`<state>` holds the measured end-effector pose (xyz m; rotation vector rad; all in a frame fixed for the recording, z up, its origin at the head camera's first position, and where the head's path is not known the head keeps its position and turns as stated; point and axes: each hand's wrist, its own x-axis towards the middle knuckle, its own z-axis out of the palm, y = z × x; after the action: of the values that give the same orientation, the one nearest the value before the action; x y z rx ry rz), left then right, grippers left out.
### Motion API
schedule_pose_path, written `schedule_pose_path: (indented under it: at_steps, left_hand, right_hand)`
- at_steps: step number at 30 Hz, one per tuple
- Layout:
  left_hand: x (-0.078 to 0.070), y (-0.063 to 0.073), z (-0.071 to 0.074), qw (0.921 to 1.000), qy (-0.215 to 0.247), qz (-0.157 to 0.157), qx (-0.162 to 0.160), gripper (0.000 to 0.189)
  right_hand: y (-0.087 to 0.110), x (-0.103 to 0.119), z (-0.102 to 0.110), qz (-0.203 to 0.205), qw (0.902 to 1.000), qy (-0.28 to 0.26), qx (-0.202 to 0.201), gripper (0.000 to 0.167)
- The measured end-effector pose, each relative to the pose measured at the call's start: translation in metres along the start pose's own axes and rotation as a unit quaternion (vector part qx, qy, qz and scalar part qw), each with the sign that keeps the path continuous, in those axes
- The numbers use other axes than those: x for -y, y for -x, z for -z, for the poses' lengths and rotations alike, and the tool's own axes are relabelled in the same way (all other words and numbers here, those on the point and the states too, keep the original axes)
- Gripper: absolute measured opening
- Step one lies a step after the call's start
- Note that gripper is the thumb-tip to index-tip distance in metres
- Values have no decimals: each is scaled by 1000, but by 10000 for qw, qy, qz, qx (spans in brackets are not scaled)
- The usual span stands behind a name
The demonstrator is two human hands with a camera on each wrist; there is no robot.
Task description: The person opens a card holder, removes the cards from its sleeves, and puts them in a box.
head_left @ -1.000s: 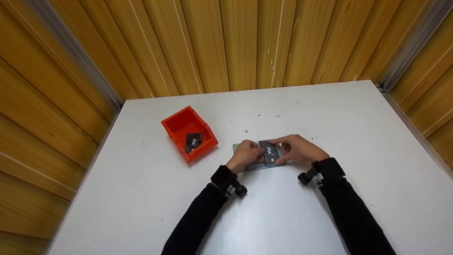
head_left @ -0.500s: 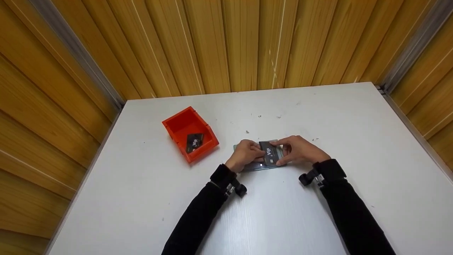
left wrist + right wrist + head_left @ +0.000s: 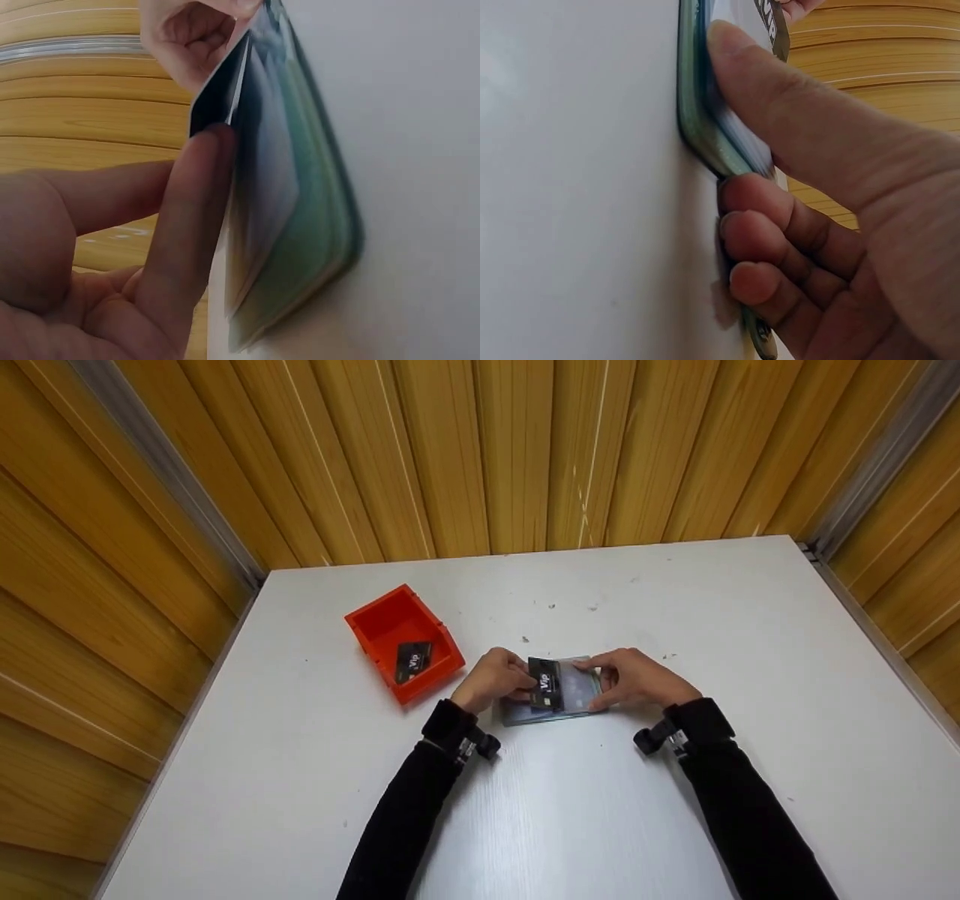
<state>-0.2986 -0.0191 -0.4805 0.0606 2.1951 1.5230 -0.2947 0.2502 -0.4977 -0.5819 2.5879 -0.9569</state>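
Observation:
A black card (image 3: 546,686) printed "Vip" is pinched at its left edge by my left hand (image 3: 493,679). It stands over an open card holder (image 3: 577,690) with clear sleeves and a greenish cover, lying on the white table. In the left wrist view the dark card (image 3: 214,97) tilts away from the sleeves, with my left fingertips on its edge. My right hand (image 3: 637,679) grips the holder's right side. Up close in the right wrist view, the right thumb (image 3: 742,64) presses on the clear sleeves and the other fingers curl at the holder's edge.
Left of the hands stands a red plastic bin (image 3: 371,622), with another black "Vip" card (image 3: 412,661) inside. A wood-patterned panel wall (image 3: 517,457) rises behind the white table (image 3: 675,592).
My left hand has moved left, carrying the black card across the holder and exposing more of the clear sleeve. The right hand keeps its grip in nearly the same place.

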Motion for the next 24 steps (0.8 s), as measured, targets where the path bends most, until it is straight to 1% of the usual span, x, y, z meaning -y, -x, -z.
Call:
schedule_pose_path:
  at_steps: [3, 6, 7, 9, 10, 11, 13, 15, 16, 18, 20, 21, 23, 24]
  left_hand:
    - [-5, 3, 8, 9995, -277, -128, -126, 11]
    - [-12, 9, 17, 9974, -610, -300, -248, 13]
    - [-16, 12, 20, 9956, -784, -401, -309, 13]
    - [-25, 19, 27, 9894, -1134, -750, -507, 13]
    - [-29, 22, 30, 9835, -1347, -986, -703, 13]
    - [-34, 25, 34, 9759, -1529, -1230, -957, 13]
    - [-42, 31, 40, 9566, -1768, -1691, -1582, 14]
    - [-47, 36, 46, 9388, -1697, -2108, -2131, 14]
    - [-49, 37, 48, 9317, -1600, -2271, -2339, 15]
    - [-51, 39, 53, 9218, -1314, -2567, -2592, 17]
    - [-52, 40, 58, 9120, -1122, -2788, -2793, 18]
    - [-52, 40, 60, 9077, -1075, -2826, -2910, 18]
    - [-51, 38, 66, 8990, -1103, -2791, -3190, 19]
    - [-50, 37, 69, 8961, -1142, -2709, -3325, 18]
  right_hand:
    - [0, 0, 1, -21, 10000, -12, -30, 74]
    - [1, -1, 1, 5, 10000, -56, -32, 74]
    - [1, -1, 1, 6, 10000, -71, -23, 74]
    - [2, 0, 2, 12, 10000, -89, -8, 74]
    - [2, 0, 3, 13, 10000, -91, -1, 74]
    - [2, 1, 4, 21, 10000, -97, 4, 74]
    - [2, 1, 6, 10, 10000, -78, -1, 74]
    - [2, 1, 6, -10, 10000, -57, -19, 74]
    - [2, 0, 6, -19, 10000, -58, -24, 75]
    - [1, -1, 5, -33, 10000, -39, -23, 75]
    - [1, -2, 5, -18, 10000, -18, -15, 74]
    - [1, -2, 6, -6, 10000, -9, -12, 74]
    - [0, -2, 6, -14, 10000, 31, -36, 74]
    - [0, -2, 7, -28, 10000, 52, -55, 74]
